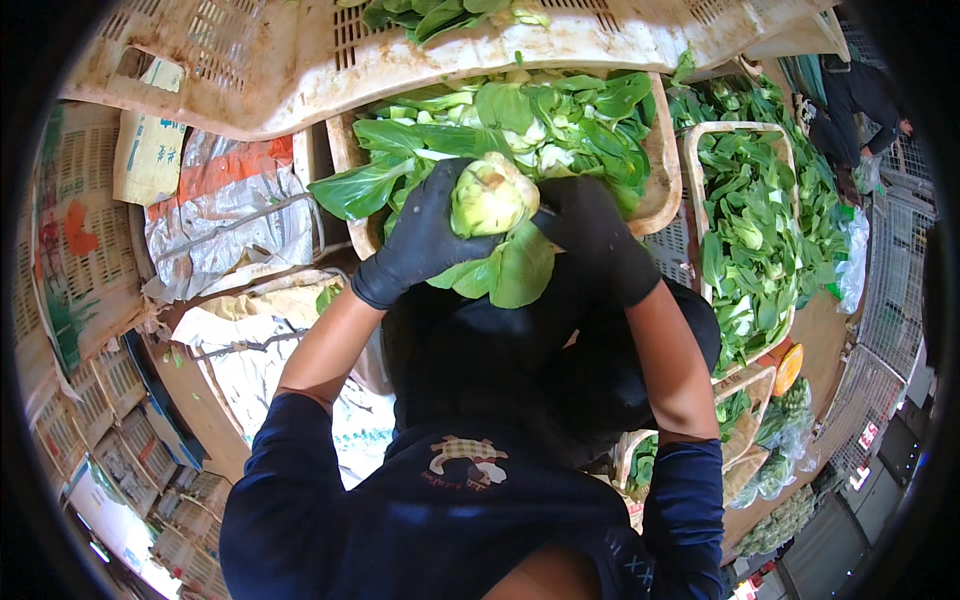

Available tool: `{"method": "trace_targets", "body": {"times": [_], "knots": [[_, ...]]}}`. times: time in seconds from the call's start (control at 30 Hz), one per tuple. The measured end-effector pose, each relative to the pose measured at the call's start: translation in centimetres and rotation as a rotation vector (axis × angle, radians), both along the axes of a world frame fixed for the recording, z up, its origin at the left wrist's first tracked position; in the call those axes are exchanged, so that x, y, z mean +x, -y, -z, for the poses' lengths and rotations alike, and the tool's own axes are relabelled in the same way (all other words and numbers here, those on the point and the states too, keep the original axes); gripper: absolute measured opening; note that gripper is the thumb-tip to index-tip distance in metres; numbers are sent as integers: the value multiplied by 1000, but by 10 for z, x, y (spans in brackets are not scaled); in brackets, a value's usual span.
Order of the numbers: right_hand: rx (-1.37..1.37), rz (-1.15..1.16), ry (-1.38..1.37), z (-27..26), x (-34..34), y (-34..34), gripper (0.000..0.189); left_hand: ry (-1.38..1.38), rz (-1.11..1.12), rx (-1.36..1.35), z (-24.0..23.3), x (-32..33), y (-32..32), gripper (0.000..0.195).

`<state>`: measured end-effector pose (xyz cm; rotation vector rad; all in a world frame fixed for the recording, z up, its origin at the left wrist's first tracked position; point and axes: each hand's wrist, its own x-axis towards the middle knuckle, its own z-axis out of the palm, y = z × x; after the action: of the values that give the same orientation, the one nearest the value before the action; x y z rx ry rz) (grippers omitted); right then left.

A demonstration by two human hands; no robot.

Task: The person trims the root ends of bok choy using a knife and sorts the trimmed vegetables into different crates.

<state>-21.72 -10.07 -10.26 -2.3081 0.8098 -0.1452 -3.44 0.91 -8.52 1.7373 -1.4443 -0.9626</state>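
Note:
My left hand (429, 225), in a black glove, grips a head of bok choy (491, 199) with its pale cut base turned up. Green leaves of that head hang below the hand over my lap. Close to the base's right side is my right hand (589, 225), also black-gloved, its fingers curled. What lies between those fingers is too small and dark to make out. Just beyond both hands stands a whitish plastic crate (664, 180) holding loose bok choy leaves (517, 112) and pale trimmings.
A large slatted plastic crate (285, 82) spans the far side, with leaves on it. To the right is a crate (694, 161) full of bok choy. Stacked crates (90, 247) and sacks (232, 217) line the left. Another person (862, 112) is at the far right.

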Motion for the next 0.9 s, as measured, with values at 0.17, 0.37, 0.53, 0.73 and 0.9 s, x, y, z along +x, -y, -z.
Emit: {"method": "trace_targets", "body": {"times": [0.17,0.37,0.53,0.73,0.9], "knots": [[113,192,-236,54,-46,41,25,-178,-23,-272,8,1,-10,84],[607,509,280,-18,-12,19,27,-373,-114,-204,26,0,5,89],[430,220,417,-18,13,5,43,-266,22,-258,14,-16,27,74],[778,302,360,-52,-15,24,37,-757,-8,132,2,12,54,50],[750,377,543,-26,-33,41,32,360,-140,-275,18,24,74,52]]}}
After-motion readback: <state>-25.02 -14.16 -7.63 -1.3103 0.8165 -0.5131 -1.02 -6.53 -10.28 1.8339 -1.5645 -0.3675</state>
